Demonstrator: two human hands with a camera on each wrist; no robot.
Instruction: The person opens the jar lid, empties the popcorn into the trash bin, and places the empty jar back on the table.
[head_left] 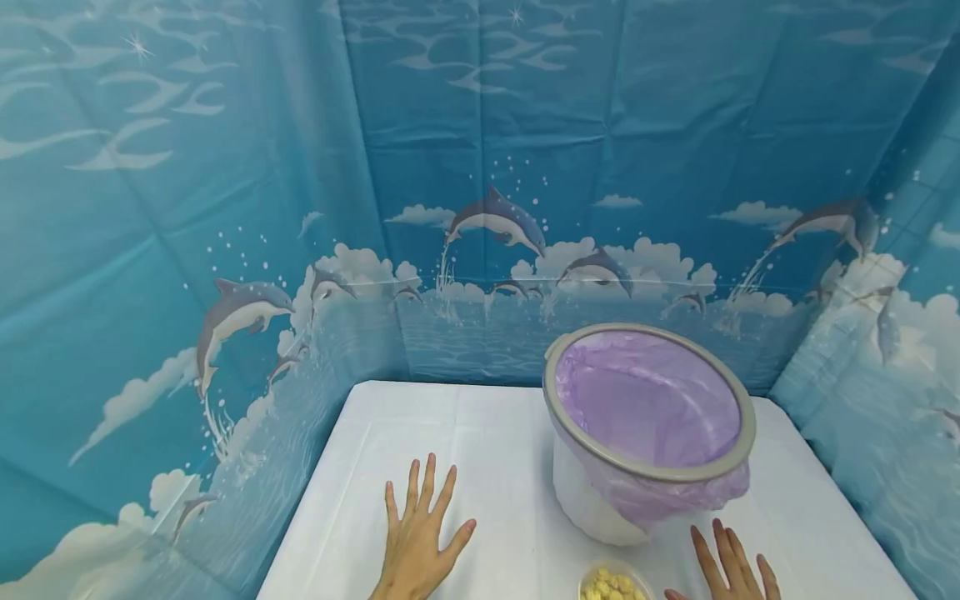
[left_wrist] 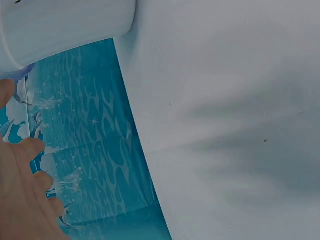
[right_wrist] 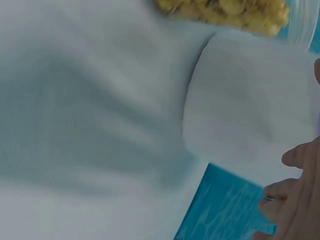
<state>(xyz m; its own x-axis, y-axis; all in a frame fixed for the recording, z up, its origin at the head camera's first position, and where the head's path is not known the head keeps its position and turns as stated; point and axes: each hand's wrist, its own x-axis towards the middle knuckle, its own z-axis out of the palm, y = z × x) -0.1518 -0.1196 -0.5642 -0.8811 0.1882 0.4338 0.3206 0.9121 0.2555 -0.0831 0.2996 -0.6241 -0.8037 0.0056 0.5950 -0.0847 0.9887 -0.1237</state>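
Flanking the bottom-centre clear jar (right_wrist: 302,22), left hand (head_left: 420,537) and right hand (head_left: 731,567) spread empty fingers (grey ring (head_left: 667,473) likely pins the purple bin liner (head_left: 637,408)).

A creased blue backdrop (head_left: 540,108), printed with leaping dolphins (head_left: 498,218), white clouds (head_left: 360,271) and water (head_left: 480,337), hangs behind and on both sides of the white surface (head_left: 480,450).

Your white tabletop (head_left: 465,433), faintly creased
Toward your right stands a grey-rimmed white wastebasket (head_left: 596,502) lined with a purple bag (head_left: 648,400); just beside it, nearer you, sits a clear tub (right_wrist: 302,22) of yellow pieces (head_left: 612,587).
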